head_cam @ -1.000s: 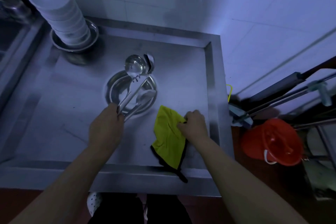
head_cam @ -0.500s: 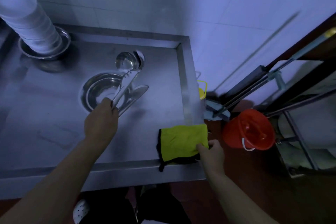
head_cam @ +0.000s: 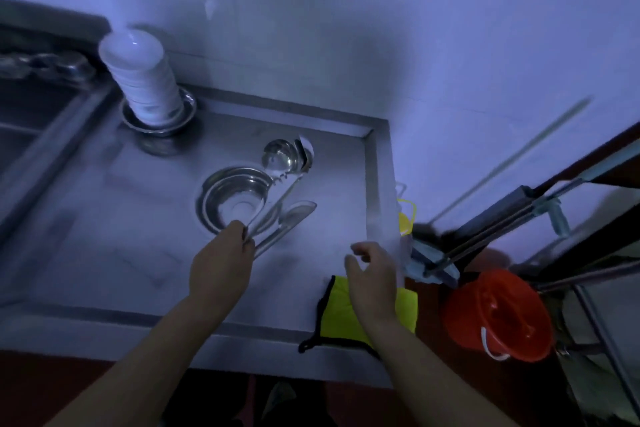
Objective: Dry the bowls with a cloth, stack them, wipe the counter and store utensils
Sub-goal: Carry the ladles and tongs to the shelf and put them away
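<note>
Bowls (head_cam: pixel 140 80), white and glossy, stand in a tall leaning stack inside a shallow steel dish (head_cam: pixel 159 114) at the back left of the brushed-steel table (head_cam: pixel 104 236). Nearer the middle sits a round, ridged metal basin (head_cam: pixel 232 201). The left hand (head_cam: pixel 221 263) has its fingers curled round the handles of long metal utensils (head_cam: pixel 277 198), a ladle and flat spatula lying across the basin. The right hand (head_cam: pixel 372 274) hovers with fingers loosely curled, holding nothing, above a yellow black-edged cloth (head_cam: pixel 337 319) draped over the table's front right corner. A red plastic bucket (head_cam: pixel 498 315) stands on the floor.
</note>
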Demonstrator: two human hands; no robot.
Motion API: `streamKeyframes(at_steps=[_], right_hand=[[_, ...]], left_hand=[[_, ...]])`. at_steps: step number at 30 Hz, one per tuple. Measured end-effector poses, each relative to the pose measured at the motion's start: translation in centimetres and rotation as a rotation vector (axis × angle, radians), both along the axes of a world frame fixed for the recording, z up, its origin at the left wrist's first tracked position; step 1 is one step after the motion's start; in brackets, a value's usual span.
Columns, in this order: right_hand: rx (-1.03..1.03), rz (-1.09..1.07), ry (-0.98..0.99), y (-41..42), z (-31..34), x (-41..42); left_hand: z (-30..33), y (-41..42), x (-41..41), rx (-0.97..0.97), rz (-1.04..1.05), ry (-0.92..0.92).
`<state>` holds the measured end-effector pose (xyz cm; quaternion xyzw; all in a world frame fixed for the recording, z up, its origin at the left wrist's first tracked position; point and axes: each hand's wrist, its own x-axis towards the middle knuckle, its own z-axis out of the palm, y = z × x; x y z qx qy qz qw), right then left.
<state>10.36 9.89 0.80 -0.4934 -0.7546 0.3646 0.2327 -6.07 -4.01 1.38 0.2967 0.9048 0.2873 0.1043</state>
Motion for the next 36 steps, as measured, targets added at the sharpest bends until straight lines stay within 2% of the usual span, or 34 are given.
streamKeyframes(at_steps=[3,9,14,18,28,36], right_hand=[[-0.050,0.120,0.082,-1.7,1.5,-5.0],[-0.123,0.390,0.090,-9.1,3.4,-13.0],[-0.132,0.673,0.082,-19.6,5.1,-17.0],[-0.126,0.900,0.120,-31.2,7.3,-18.7],[-0.223,1.391,0.175,-62.4,10.3,-15.2],[-0.278,1.714,0.171,-81.4,10.8,-8.8]], left_hand=[[1.3,-3.2,-0.8,0.009,0.107,0.013],[4.1,-13.1,-2.5,0.051,0.389,0.032],[6.6,-25.0,-1.8,0.071,0.667,0.072],[8.0,-36.3,1.2,0.094,0.898,0.116],[9.7,-63.2,13.3,0.061,1.424,0.185],[9.7,-77.3,24.5,0.039,1.743,0.211]])
